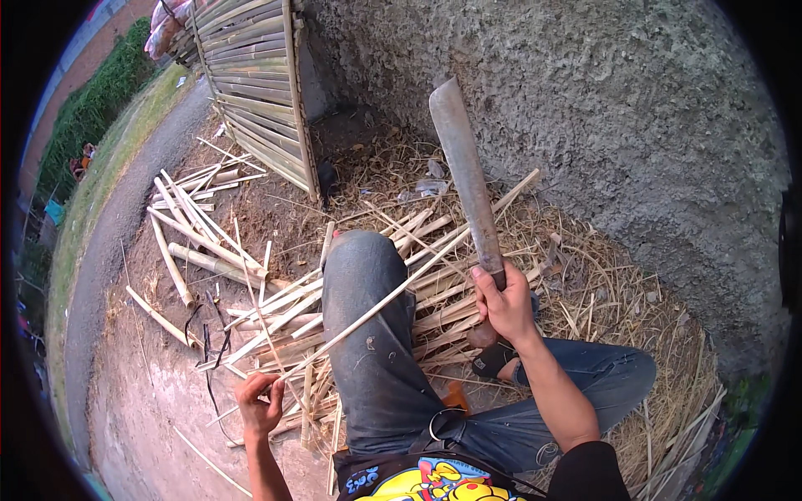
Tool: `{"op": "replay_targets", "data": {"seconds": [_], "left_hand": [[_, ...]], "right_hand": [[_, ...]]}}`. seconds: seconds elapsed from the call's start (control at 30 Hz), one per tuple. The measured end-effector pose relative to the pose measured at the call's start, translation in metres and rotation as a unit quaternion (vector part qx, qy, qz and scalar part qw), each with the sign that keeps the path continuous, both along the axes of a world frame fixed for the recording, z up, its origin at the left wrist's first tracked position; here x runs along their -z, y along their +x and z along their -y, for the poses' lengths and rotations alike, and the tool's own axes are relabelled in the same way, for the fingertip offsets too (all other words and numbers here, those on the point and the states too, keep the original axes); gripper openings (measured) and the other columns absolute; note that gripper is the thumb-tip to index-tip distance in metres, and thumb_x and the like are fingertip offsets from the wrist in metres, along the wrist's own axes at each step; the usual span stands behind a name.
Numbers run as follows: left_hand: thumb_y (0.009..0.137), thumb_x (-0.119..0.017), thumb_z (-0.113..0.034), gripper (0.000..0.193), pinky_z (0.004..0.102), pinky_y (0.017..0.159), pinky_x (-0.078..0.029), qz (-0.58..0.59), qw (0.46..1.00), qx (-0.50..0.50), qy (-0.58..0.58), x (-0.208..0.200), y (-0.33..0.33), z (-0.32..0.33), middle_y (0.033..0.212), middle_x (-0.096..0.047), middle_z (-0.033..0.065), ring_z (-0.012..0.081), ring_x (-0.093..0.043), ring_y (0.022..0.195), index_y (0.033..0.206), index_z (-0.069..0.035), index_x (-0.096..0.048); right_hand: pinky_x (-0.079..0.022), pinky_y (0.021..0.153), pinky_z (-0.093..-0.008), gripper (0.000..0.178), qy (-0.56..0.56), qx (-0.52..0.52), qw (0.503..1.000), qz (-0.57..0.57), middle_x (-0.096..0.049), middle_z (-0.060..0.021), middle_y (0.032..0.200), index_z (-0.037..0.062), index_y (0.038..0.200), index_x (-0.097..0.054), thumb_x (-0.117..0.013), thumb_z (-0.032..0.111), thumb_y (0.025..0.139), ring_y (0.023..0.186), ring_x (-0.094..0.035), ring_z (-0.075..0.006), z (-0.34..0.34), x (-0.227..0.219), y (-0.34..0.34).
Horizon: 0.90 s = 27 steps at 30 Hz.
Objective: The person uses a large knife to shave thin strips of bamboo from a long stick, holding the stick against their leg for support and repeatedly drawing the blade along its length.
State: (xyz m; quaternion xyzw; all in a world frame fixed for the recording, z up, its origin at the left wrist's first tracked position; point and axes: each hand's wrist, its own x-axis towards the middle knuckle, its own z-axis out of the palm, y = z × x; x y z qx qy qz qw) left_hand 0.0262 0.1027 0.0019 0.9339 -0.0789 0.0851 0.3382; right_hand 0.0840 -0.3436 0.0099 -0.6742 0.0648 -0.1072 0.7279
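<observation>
A machete (468, 175) with a broad, worn grey blade stands nearly upright in my right hand (506, 307). My fingers are wrapped round its dark handle, and the rounded butt shows below them. My left hand (261, 404) is closed, thumb against fingers, at the lower end of a long, thin bamboo strip (368, 316). The strip slants up to the right across my raised knee. From this view its upper part meets the machete's blade; whether they touch I cannot tell.
Split bamboo pieces (447, 292) lie heaped under and beyond my legs. More bamboo lengths (213, 260) are scattered at the left, near dark straps (219, 351). A bamboo slat panel (255, 92) leans by the rough grey wall (601, 108). Dry shavings (585, 275) cover the ground rightward.
</observation>
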Motion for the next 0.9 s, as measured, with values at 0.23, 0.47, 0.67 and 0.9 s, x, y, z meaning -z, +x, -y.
{"op": "replay_targets", "data": {"seconds": [0.23,0.47,0.67,0.9], "left_hand": [[0.088,-0.072,-0.009,0.024,0.0255,0.053,-0.040,-0.059,0.993,0.040,-0.099,-0.025,0.010,0.087,0.064,-0.061,0.0062,0.0115,-0.052,0.054,0.111,-0.002,-0.068],[0.088,-0.074,-0.005,0.008,0.0279,0.053,-0.050,0.009,0.996,0.009,-0.088,-0.019,0.017,0.110,0.070,-0.069,0.0115,0.0173,-0.067,0.057,0.091,0.001,-0.070],[0.082,-0.076,0.001,0.008,0.0258,0.050,-0.048,0.084,0.995,-0.018,-0.047,-0.023,0.010,0.120,0.068,-0.067,0.0113,0.0159,-0.065,0.055,0.088,0.001,-0.071],[0.084,-0.073,0.003,0.005,0.0240,0.049,-0.045,0.096,0.992,-0.043,-0.071,-0.011,0.004,0.125,0.065,-0.066,0.0095,0.0105,-0.063,0.055,0.087,0.003,-0.069]], "right_hand": [[-0.038,0.049,-0.0282,0.028,-0.075,-0.014,0.997,-0.029,-0.050,0.0027,0.058,0.0040,0.086,-0.060,-0.072,0.028,0.093,0.052,-0.047,-0.0068,-0.018,0.013,-0.004],[-0.045,0.054,-0.0318,0.023,-0.187,-0.014,0.982,0.013,-0.058,-0.0053,0.064,-0.0022,0.095,-0.064,-0.071,0.018,0.085,0.056,-0.055,-0.0127,-0.016,-0.009,-0.015],[-0.054,0.066,-0.0348,0.032,-0.306,-0.017,0.944,0.123,-0.068,-0.0144,0.083,-0.0001,0.106,-0.069,-0.076,0.013,0.078,0.071,-0.069,-0.0261,-0.034,-0.027,-0.024],[-0.052,0.061,-0.0412,0.035,-0.460,-0.073,0.875,0.133,-0.066,-0.0118,0.076,0.0057,0.098,-0.069,-0.085,0.029,0.077,0.068,-0.068,-0.0324,-0.064,-0.016,-0.026]]}}
